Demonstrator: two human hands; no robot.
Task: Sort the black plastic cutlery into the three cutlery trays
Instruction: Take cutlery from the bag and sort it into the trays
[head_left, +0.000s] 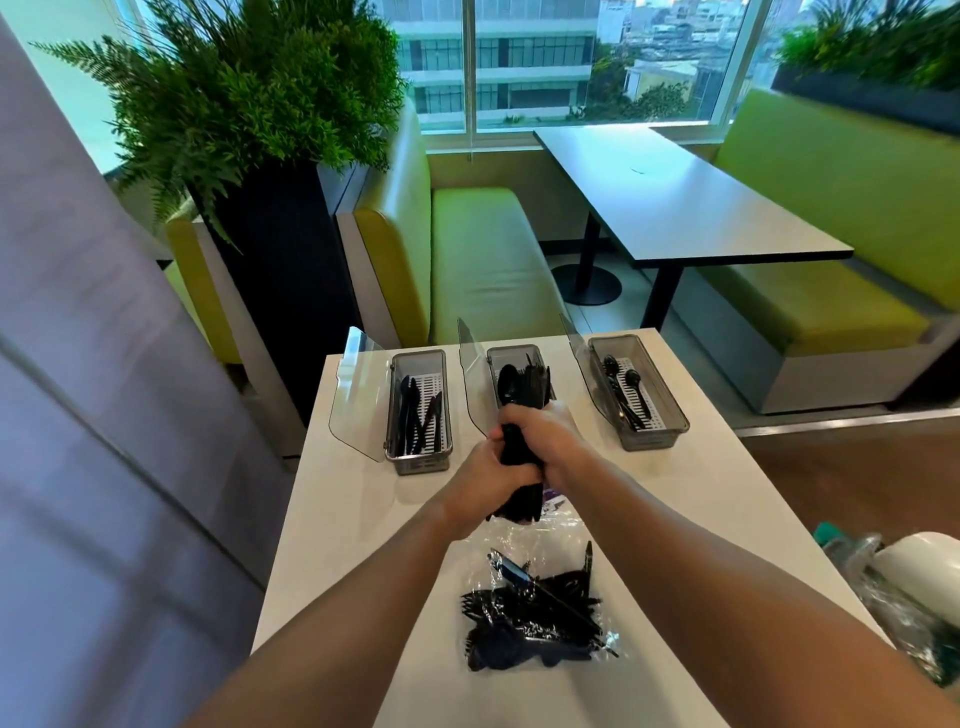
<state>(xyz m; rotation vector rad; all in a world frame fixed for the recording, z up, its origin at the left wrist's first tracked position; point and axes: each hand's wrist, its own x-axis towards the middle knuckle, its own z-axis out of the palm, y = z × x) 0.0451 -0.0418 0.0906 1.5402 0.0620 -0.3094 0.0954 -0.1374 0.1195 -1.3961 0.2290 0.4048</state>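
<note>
As the left hand (485, 475) and right hand (548, 436) curl their fingers (523, 469) tight round a black cutlery bundle (514, 501) at frame centre, likely squaring it for sorting, it hangs just before the middle tray (511, 349)

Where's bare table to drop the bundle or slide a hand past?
Free on the table: the left strip between left tray and bag, and the right side between right tray and bag. Crowded: the centre, where left hand and right hand grip the cutlery bundle at the middle tray. Open lids fill tray gaps.

Arms bare: left forearm (363, 597), right forearm (701, 571) uncovered to frame edge; left hand (485, 475), right hand (548, 434) bare.
</note>
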